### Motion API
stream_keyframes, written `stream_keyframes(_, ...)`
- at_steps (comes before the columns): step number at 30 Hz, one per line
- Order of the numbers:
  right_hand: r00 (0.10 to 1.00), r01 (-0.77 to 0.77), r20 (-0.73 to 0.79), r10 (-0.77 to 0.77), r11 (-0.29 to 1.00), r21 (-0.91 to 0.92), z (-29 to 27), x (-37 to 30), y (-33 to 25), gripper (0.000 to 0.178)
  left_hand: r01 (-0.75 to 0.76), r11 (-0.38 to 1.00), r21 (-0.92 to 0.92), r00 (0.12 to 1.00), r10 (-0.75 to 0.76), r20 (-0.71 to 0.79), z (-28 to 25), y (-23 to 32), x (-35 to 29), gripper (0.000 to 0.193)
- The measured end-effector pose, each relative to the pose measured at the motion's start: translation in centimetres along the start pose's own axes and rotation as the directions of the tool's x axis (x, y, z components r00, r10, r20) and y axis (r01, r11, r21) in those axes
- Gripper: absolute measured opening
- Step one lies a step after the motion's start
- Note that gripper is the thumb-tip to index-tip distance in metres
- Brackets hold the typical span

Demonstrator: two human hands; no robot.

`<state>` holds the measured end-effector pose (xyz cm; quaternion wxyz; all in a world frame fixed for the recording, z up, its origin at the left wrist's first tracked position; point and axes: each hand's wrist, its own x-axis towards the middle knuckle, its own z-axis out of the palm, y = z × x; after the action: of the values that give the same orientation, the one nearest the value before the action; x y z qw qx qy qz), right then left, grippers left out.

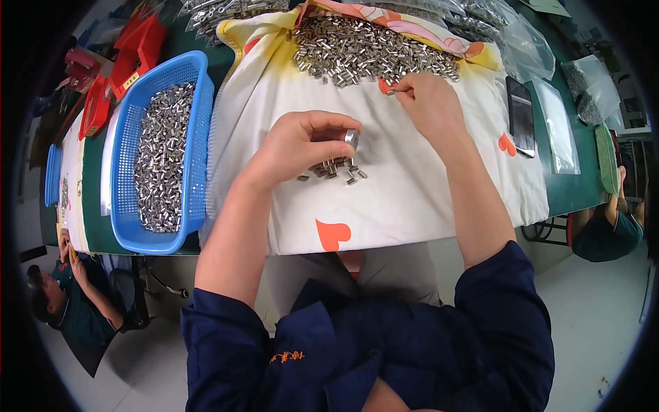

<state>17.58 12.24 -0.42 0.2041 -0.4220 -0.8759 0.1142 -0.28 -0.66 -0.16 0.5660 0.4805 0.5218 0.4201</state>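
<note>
My left hand (pixel 292 144) is closed around a short silver metal cylinder (pixel 352 138), its round end showing past the fingertips. Most of that cylinder is hidden by the fingers. Farther off and to the right, my right hand (pixel 434 103) pinches a small metal sleeve (pixel 390 92) between thumb and forefinger, just in front of a big pile of metal sleeves (pixel 364 55). Several loose sleeves (pixel 351 176) lie under and beside my left hand. All this rests on a white cloth (pixel 398 199) printed with orange hearts.
A blue plastic basket (pixel 199 147) full of metal sleeves stands at the left. Red bins (pixel 139 51) sit behind it. To the right lie a phone (pixel 520 117) and a clear plastic bag (pixel 557 127). Bagged parts (pixel 480 20) line the back. One person sits at each side.
</note>
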Motion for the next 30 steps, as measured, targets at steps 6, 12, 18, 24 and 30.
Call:
stream_keyframes(6,0.993,0.102,-0.053,-0.107,0.991,-0.082,0.3,0.1,0.5,0.010,0.011,0.996,-0.094,1.000,-0.014,-0.028,-0.2,0.2,0.2,0.030)
stream_keyframes(12,0.999,0.034,0.013,-0.033,0.996,-0.081,-1.0,0.5,-0.3,0.011,-0.021,0.995,-0.101,0.999,0.016,-0.050,-0.4,-0.1,0.4,0.031)
stream_keyframes(18,0.985,0.001,0.122,-0.123,0.709,0.705,-1.0,-1.1,-3.5,0.012,-0.078,0.969,-0.235,0.989,0.046,-0.139,-0.7,-0.4,0.5,0.031)
stream_keyframes(24,0.976,0.024,0.142,-0.168,0.722,0.692,-0.8,-2.0,-4.9,0.008,-0.127,0.971,-0.204,0.984,0.097,-0.150,-0.9,-0.7,0.6,0.033)
stream_keyframes(30,0.906,0.421,-0.215,-0.364,0.812,0.403,0.3,-2.4,-5.1,0.005,-0.117,0.967,-0.224,0.984,0.083,-0.155,-0.5,-0.6,0.6,0.031)
